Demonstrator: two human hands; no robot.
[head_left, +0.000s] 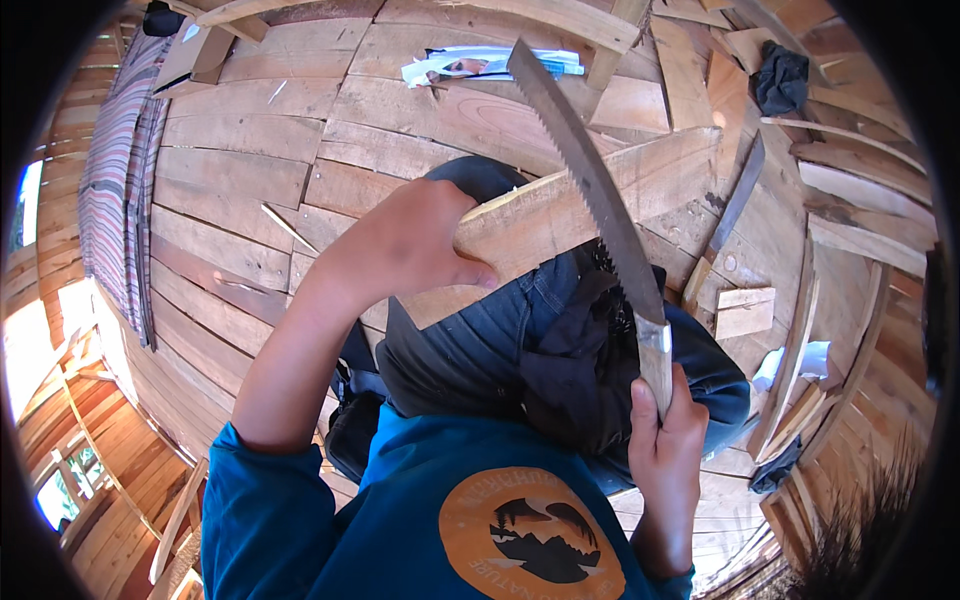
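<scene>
My left hand [420,240] is closed around the near end of a wooden board [540,225], thumb on its face and fingers over the upper edge. The board slants up to the right across my lap. In my right hand [665,435] is the wooden handle of a hand saw [610,205], which points up and to the left. Its toothed blade crosses in front of the board; whether the teeth touch the wood I cannot tell. My legs in dark trousers [450,345] lie under the board, with a dark cloth bunched between them.
A machete [735,200] with a wooden handle lies on the plank floor [230,210] to the right, beside a small wood block [745,312]. A white and blue plastic wrapper [490,65] lies ahead. Loose boards line the right; striped fabric [120,190] hangs at the left.
</scene>
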